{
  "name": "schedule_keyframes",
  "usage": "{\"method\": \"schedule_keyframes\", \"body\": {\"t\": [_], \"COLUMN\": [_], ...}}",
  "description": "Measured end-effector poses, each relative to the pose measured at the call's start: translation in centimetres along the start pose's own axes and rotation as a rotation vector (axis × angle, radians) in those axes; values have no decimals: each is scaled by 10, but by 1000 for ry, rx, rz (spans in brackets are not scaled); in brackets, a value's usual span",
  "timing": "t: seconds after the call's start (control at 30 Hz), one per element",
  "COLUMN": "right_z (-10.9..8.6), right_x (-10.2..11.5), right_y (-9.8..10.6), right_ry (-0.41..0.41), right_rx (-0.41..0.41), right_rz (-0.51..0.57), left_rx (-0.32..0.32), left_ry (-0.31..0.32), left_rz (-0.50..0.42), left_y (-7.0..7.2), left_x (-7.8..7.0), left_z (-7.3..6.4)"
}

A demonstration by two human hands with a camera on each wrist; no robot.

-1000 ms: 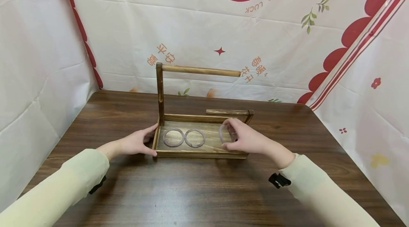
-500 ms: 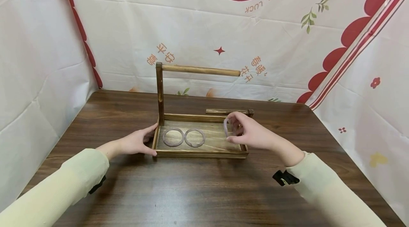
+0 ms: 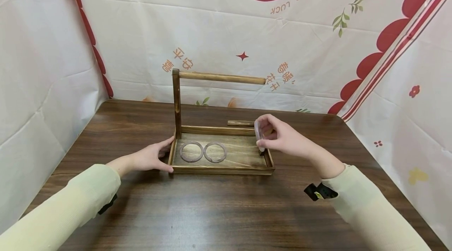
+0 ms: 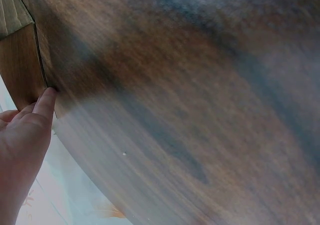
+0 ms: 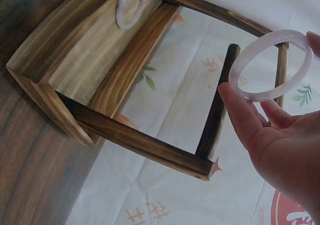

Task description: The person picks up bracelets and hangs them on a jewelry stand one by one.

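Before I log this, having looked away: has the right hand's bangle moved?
Yes: the held bangle has moved rightward and upward in the head view, against the tray.

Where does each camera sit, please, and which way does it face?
Head: head-worn, facing forward and down at the brown rectangular wooden tray; shows left hand, right hand, cream sleeves.
Left wrist: worn there, facing the dark wooden table; shows the left hand.
Right wrist: worn there, facing the pale glossy ring in the right hand.
Head and right wrist both show tray and ring.
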State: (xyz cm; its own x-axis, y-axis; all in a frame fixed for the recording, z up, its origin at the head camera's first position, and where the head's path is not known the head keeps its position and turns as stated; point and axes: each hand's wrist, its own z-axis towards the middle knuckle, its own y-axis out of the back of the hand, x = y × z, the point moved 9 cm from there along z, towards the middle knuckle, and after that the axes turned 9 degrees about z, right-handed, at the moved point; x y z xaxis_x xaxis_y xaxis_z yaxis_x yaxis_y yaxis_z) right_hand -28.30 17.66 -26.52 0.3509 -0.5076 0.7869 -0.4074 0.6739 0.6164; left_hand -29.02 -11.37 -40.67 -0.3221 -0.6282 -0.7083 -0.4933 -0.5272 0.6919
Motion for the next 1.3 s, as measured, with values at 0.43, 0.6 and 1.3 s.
{"method": "schedule_keyframes", "body": {"t": [0.43,0.6,1.3], "right_z": [3,6,24], "right_x": [5,9,-3], "right_y": [24,35,64], "right_ry": [-26,-35,-117], "right_rx": [-82,-126,-198], "right_rz": [31,27,105], "left_rx": [4,-3,-21], "left_ry": [-11,-8,-16], "left_rz": [-6,-4,-39], "left_y": [1,0,-2], "left_x": [-3,-3,-2], "left_z": [0,0,1]}}
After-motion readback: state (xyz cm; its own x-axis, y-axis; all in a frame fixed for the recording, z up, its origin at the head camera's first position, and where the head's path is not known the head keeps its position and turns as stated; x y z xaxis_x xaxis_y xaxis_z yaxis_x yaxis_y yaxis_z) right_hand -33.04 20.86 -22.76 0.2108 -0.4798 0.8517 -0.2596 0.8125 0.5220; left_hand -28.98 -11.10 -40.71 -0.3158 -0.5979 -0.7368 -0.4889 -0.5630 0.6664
